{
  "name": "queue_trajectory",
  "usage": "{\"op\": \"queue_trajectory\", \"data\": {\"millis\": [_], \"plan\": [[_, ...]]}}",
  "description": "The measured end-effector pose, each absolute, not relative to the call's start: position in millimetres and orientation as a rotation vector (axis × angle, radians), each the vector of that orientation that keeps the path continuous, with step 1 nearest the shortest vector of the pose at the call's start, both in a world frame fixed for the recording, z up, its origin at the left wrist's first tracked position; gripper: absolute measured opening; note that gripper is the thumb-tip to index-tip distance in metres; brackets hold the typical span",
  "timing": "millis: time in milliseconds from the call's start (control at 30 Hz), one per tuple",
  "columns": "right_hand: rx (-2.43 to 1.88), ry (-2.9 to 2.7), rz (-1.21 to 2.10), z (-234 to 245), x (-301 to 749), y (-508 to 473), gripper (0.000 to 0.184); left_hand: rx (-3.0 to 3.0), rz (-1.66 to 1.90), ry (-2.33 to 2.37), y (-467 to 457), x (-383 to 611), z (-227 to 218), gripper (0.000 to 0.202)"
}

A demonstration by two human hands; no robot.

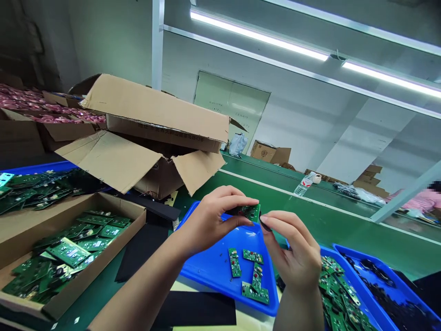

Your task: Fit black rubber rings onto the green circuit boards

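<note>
Above a blue tray (213,255), my left hand (215,216) is closed on a small green circuit board (254,212), pinched between thumb and fingers. My right hand (296,250) pinches a small dark part (264,224) at the board's right edge; its exact kind is too small to make out, and I cannot tell whether it touches the board. Several green circuit boards lie in the blue tray below, one of them a board (234,263) standing apart on the left side.
A cardboard box (138,216) full of green boards stands at left, with a large open carton (155,110) behind it. At right, one blue tray (365,308) holds boards and another (386,264) black parts. A plastic bottle (303,185) stands farther back.
</note>
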State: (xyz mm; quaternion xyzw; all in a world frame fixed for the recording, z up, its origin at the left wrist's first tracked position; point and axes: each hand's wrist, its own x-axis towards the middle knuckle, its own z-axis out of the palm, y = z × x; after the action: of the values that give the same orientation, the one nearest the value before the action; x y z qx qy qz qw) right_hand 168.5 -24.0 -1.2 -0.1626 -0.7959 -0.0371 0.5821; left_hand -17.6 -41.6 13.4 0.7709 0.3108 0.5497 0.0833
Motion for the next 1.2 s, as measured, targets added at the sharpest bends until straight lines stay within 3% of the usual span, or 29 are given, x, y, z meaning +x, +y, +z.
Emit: {"op": "queue_trajectory", "data": {"millis": [200,400,900,1200], "plan": [[-0.502,-1.867,0.343,-8,169,-20,0.047,2.397,1.839,0.939,-39,-16,12,0.023],[-0.549,-1.746,0.678,-8,168,-21,0.014,2.545,1.94,0.902,-38,-17,13,0.017],[-0.555,-1.614,1.033,-1,160,-28,0.023,2.692,2.04,0.935,-32,-16,10,0.008],[-0.544,-1.663,1.35,-5,170,-15,0.03,2.622,1.823,0.746,-33,-19,11,0.013]]}}
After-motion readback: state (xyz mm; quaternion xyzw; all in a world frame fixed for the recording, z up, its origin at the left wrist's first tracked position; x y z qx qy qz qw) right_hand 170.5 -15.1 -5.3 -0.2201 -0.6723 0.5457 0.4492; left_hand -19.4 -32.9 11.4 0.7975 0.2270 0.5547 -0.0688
